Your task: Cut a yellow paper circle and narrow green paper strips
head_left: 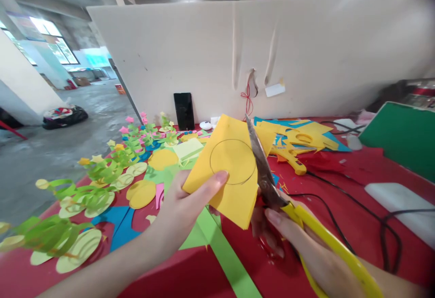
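Note:
My left hand [180, 207] pinches the lower left corner of a stack of yellow paper sheets [231, 171] and holds it up over the red table [190, 275]. A pencil circle is drawn on the top sheet. My right hand [306, 248] grips yellow-handled scissors [272, 184]. Their steel blades lie along the right edge of the paper, tips pointing up and away from me.
Green paper spirals with yellow discs [84, 198] fill the table's left side. Yellow and blue paper scraps [299, 141] lie behind the scissors. Black cables [380, 225] cross the right side, near a green board [404, 134]. A black phone [184, 110] leans on the white partition [210, 53].

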A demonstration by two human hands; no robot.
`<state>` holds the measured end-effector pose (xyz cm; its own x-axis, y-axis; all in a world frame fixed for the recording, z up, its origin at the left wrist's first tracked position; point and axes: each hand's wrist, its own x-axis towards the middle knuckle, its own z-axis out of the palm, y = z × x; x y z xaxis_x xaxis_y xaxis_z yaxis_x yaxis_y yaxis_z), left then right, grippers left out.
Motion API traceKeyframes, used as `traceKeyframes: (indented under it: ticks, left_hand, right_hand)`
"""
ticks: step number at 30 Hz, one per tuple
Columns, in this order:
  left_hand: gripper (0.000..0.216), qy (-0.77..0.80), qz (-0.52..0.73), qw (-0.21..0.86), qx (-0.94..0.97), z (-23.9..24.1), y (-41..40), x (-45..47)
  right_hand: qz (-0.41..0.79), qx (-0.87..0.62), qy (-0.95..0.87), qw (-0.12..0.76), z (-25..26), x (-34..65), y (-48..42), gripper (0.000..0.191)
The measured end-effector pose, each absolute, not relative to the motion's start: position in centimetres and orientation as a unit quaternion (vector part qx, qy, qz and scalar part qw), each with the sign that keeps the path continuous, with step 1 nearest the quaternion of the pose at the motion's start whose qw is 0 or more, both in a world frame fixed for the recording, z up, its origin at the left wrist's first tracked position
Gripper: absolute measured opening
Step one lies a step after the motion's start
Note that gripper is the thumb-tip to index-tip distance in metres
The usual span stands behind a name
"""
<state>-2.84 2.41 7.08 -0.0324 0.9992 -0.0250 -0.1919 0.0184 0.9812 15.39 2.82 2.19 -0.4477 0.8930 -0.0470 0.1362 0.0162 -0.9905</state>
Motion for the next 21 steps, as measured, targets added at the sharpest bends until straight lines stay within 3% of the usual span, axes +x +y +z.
traceKeyframes:
  ticks: [13,21]
  left_hand:
    - [0.017,0.543,0.539,0.408,0.499,6.1,2.2,-3.2]
    - [0.013,0.527,0.533,0.432,0.501,6.7,2.3,-2.8]
  right_hand:
    - [0.561,-0.410,-0.653,0.302,2.5,15.8,2.9,0.034]
    - [0.524,-0.418,-0.677,0.303,2.5,15.8,3.1,0.033]
